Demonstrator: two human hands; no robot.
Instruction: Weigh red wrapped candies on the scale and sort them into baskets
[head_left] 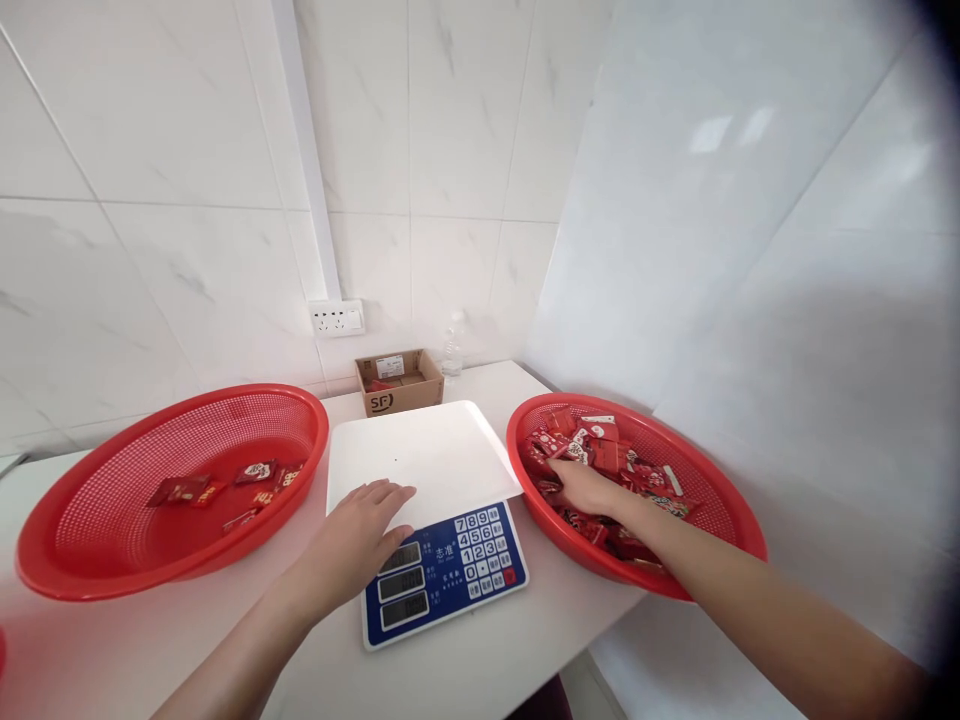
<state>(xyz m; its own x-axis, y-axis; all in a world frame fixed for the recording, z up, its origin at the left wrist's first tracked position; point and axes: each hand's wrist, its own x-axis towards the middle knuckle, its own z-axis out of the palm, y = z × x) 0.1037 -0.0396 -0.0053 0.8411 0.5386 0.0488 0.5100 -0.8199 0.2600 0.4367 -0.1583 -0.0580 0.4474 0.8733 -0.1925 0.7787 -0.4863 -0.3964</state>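
My left hand hovers over or rests at the front edge of the white weighing pan, fingers stretched out and holding nothing. Below it, the blue panel of the digital scale shows number keys and three small displays, partly covered by the hand. My right hand reaches down into the right red plastic basket, among many small red snack packets. Its fingertips are hidden between the packets, so whether it grips one does not show.
A left red basket holds several red packets. Behind the scale stand an open cardboard box with something red inside and a clear plastic bottle. A tiled wall with a power socket borders the white table.
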